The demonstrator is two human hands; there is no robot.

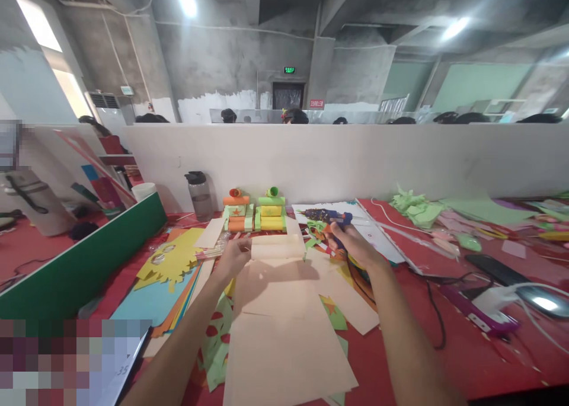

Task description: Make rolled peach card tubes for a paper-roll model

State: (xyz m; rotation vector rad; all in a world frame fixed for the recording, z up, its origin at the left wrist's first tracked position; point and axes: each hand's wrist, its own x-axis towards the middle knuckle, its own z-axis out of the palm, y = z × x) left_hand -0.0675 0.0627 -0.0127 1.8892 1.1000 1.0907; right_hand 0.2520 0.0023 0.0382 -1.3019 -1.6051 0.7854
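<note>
My left hand point(235, 258) pinches the left end of a cream paper roll point(276, 247), which lies crosswise over flat cream sheets point(284, 347). In my right hand point(353, 245) is a dark blue glue gun point(328, 216), gripped by its handle. Its nozzle points left, above and to the right of the roll. Behind the roll stand two small paper models built from tubes, an orange and green one point(237, 213) and a yellow and green one point(271, 210).
Coloured sheets point(137, 305) and a yellow cut-out sheet point(178, 255) lie left, beside a green divider point(89, 264). A water bottle point(199, 195) stands by the white partition point(311, 163). On the right are a purple power strip point(482, 314), cords, a phone point(498, 269) and green paper scraps point(413, 207).
</note>
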